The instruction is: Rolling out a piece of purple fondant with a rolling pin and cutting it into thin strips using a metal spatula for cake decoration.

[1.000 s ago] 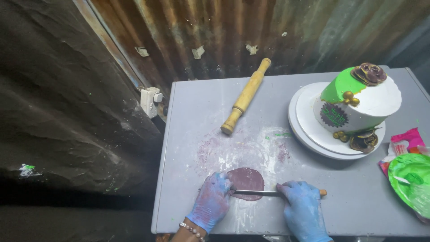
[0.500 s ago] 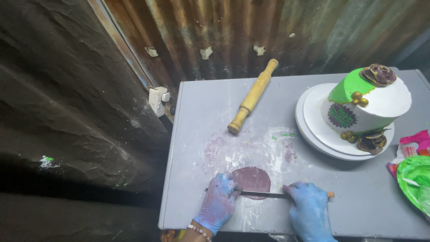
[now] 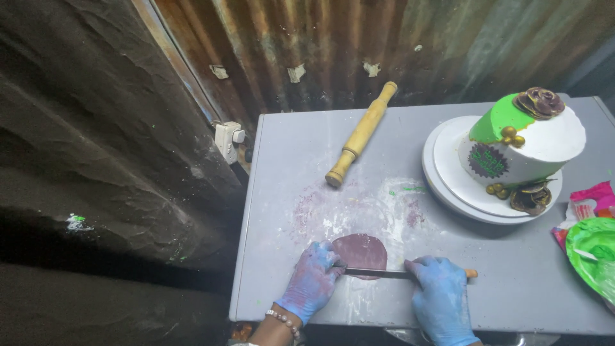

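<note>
A flat round piece of dark purple fondant lies on the grey table near its front edge. A knife with a wooden handle lies across the fondant's near side. My right hand, in a blue glove, grips the handle. My left hand, also gloved, presses its fingers on the blade tip at the fondant's left edge. A white and green cake with a dark rose on top stands on a white turntable at the right.
A wooden rolling pin lies diagonally at the back of the table. White powder and purple smears mark the middle. A green-smeared bag and a pink wrapper sit at the right edge. Corrugated metal wall behind; a socket at the left.
Only the camera's view has shifted a little. Both hands stay on the knife at the fondant's near edge.
</note>
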